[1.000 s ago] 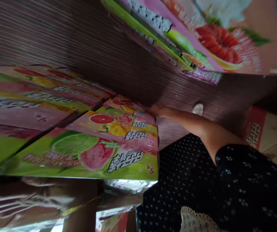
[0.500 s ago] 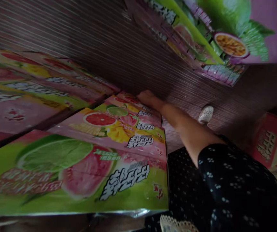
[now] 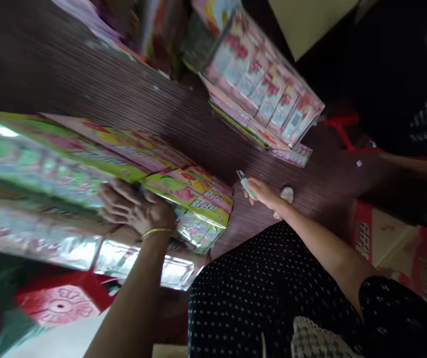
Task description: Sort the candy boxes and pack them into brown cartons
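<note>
My left hand (image 3: 136, 209) lies with its fingers stretched out against the side of a row of shrink-wrapped green drink packs (image 3: 49, 159); a gold bangle circles the wrist. Beside it stands a second, shorter row of green and pink fruit-printed packs (image 3: 183, 191). Out past the end of that row, above the floor, my right hand (image 3: 261, 193) is closed around a pale green utility knife (image 3: 249, 189), its blade end pointing up and left. A gap separates the knife from the packs.
More wrapped packs (image 3: 258, 74) stand across the dark striped floor (image 3: 124, 84). Red and tan cartons (image 3: 384, 233) lie at the right. A red plastic stool (image 3: 64, 298) is at lower left. Part of another person (image 3: 422, 99) shows at upper right, near a red object (image 3: 343, 124).
My view has swung, showing more of the packs' sides. My left hand has come into view on them. My right hand has moved off the far packs, and the knife now shows in it.
</note>
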### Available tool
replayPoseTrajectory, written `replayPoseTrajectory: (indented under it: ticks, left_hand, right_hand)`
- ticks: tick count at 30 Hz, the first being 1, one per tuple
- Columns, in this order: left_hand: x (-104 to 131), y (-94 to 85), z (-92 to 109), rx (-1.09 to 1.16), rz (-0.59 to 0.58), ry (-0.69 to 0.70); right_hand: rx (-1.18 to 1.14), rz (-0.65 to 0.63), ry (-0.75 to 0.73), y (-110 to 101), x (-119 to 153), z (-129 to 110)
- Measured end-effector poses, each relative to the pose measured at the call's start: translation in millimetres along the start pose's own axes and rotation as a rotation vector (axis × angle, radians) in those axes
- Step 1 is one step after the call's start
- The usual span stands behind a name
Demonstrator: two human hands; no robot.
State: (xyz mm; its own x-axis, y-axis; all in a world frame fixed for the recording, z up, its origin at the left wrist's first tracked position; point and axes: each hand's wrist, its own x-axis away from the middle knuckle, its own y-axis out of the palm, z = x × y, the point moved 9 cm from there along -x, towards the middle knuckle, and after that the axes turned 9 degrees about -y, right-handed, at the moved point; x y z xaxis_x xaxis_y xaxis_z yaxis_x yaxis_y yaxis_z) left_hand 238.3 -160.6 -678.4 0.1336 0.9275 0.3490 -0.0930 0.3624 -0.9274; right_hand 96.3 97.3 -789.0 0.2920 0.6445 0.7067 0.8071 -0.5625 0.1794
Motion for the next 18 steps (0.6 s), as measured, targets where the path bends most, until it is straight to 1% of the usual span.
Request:
replayPoseTrajectory:
  ticks: [1, 3, 5, 6, 8, 9, 10, 11, 13, 14, 15, 16, 18]
  left_hand:
    - [0.2, -1.9, 2.8, -0.011, 0.008, 0.023]
    - [-2.4, -7.0, 5.5, -0.010, 0.009, 0.032]
    - [-5.3, -10.8, 8.4, 0.050, -0.073, 0.044]
    - [-5.5, -16.1, 9.0, 0.103, -0.106, 0.050]
    - [-1.0, -36.9, 6.0, 0.266, -0.117, 0.064]
    - [4.5, -49.4, -0.6, 0.378, -0.119, 0.048]
    - [12.3, -59.3, -11.7, 0.513, -0.147, -0.002]
    - [23.4, -63.9, -24.9, 0.676, -0.229, -0.075]
    - [55.8, -60.2, -51.5, 1.063, -0.513, -0.282]
    - [73.9, -58.5, -64.2, 1.255, -0.641, -0.395]
    - [89.4, -59.4, -77.7, 1.424, -0.726, -0.495]
    - [100.4, -62.3, -93.2, 1.561, -0.765, -0.575]
    - [110.3, -67.7, -130.4, 1.700, -0.776, -0.692]
  right_hand:
    - [-0.061, 0.002, -0.011, 3.4, 11.2, -17.0]
    - [-0.107, 0.008, -0.035, 12.4, 31.3, -47.3]
    - [-0.119, 0.023, -0.092, 28.0, 46.4, -75.0]
    - [-0.130, 0.040, -0.129, 38.8, 51.7, -88.0]
    - [-0.165, 0.091, -0.187, 67.2, 57.0, -110.6]
    - [-0.182, 0.102, -0.199, 86.3, 57.2, -119.8]
    - [-0.193, 0.093, -0.198, 109.1, 56.1, -127.5]
    - [-0.191, 0.067, -0.187, 134.8, 54.2, -133.5]
    - [-0.102, -0.026, -0.153, 190.7, 50.6, -140.4]
    - [0.004, -0.072, -0.151, 217.6, 49.6, -142.2]
    - [0.154, -0.101, -0.175, 241.9, 49.2, -144.2]
    - [0.339, -0.120, -0.226, 264.4, 49.2, -146.8]
    - [0.738, -0.185, -0.365, 310.1, 50.1, -150.6]
